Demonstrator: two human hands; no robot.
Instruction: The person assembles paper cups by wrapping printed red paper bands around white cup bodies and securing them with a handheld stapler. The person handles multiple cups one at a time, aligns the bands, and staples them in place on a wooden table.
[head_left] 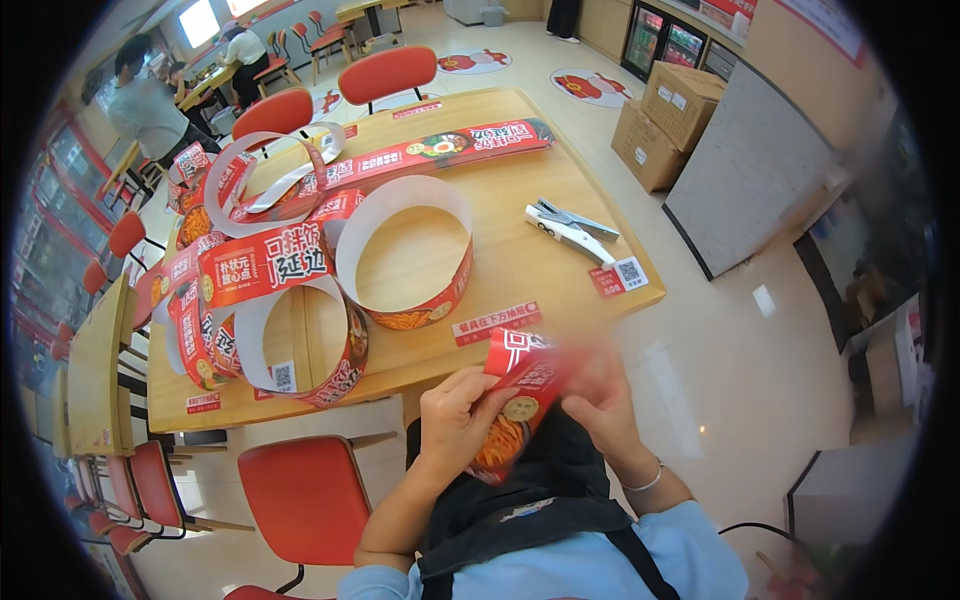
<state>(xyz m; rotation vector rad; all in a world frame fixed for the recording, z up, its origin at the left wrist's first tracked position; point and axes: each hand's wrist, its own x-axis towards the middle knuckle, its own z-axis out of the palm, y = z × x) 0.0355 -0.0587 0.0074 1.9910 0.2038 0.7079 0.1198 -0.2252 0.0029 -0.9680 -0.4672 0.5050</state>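
A red printed paper strip with a food picture is in front of my body, over my lap. My left hand is closed on its left side, thumb pressed on the printed face. At the strip's blurred right side is my right hand; its fingers are smeared by motion, so their grip is unclear. A white and grey stapler lies on the table beyond my right hand. Several strips joined into rings, such as a large paper ring, stand at the table's left and middle.
Flat red strips lie stacked along the far side of the wooden table. A red chair stands at the near left. Cardboard boxes and a grey panel are at the right. People are at the far left.
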